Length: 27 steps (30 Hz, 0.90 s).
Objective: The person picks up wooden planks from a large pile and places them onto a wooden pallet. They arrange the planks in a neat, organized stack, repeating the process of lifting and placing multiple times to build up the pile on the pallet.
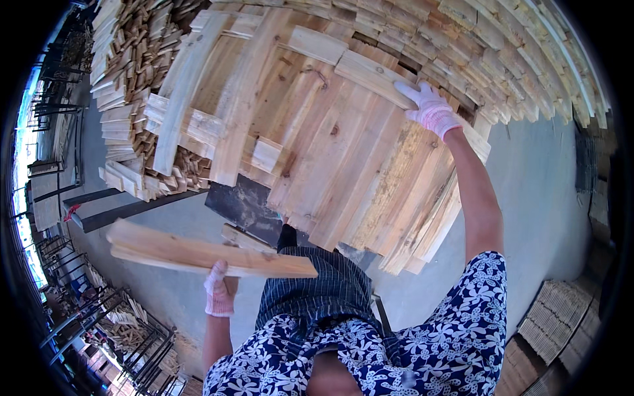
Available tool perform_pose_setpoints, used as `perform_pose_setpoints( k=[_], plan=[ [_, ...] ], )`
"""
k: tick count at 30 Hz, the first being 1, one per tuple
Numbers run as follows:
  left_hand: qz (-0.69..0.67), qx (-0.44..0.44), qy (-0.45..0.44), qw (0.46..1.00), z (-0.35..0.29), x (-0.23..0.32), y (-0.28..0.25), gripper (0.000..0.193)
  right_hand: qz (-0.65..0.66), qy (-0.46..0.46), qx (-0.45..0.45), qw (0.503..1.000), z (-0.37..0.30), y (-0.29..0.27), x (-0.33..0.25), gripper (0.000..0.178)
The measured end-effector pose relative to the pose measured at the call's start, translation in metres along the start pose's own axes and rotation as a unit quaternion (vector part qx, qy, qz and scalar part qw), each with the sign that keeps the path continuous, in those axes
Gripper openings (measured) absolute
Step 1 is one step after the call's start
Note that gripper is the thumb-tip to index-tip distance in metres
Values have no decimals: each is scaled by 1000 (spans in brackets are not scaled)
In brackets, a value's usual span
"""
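Hidden or unclear: at the 9 o'clock end of the held board [264, 261], motion blur; a lengthwise line shows there, and I cannot tell whether it is one piece or two laid together. Most fingers of the left hand [218, 292] sit out of my sight beneath the wood. The stacked planks [508, 63] at 1 o'clock and the pile of short sticks [129, 99] at 10 to 11 o'clock are cut off by my lens rim. Much of the dark plate [247, 206] is covered by boards.

Left hand, gloved, at 7 to 8 o'clock: closed on the held board near its middle, thumb up against the near side; the spread of the other fingers I cannot tell.

Right hand [434, 112], gloved, at 2 o'clock: fingers apart, reaching toward 10 and 11 o'clock, touching the right end of a short crosspiece [373, 76]. Whether it grips or merely rests, I cannot tell.

Held board: pale wood, raised at 8 o'clock, clear of the panel of boards [350, 158]. Long axis nearly 9 to 3, the right end dipping slightly toward 4, before the striped apron [317, 287].

Crosspiece: lies along the panel's far edge, long axis 10 to 4. Panel: boards side by side, running roughly 1 to 7.
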<state>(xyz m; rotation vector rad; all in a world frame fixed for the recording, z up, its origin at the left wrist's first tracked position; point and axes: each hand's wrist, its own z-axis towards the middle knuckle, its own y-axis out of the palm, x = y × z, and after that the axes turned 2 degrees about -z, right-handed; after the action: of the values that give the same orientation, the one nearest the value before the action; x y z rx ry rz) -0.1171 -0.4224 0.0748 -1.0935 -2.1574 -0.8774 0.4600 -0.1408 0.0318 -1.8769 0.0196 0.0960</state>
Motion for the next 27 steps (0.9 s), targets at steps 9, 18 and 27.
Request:
perform_pose_setpoints(
  k=[9,18,27],
  plan=[
    [-67,-51,-441,894,11,-213,51,56,-100,-3,74,992,3,15,-11,70],
    [-174,-117,-350,913,38,-208,111,27,-100,-6,62,993,0,14,2,69],
    [-110,-139,-384,906,-3,-202,71,71,230,380,175,879,-186,78,68,75]
  ],
)
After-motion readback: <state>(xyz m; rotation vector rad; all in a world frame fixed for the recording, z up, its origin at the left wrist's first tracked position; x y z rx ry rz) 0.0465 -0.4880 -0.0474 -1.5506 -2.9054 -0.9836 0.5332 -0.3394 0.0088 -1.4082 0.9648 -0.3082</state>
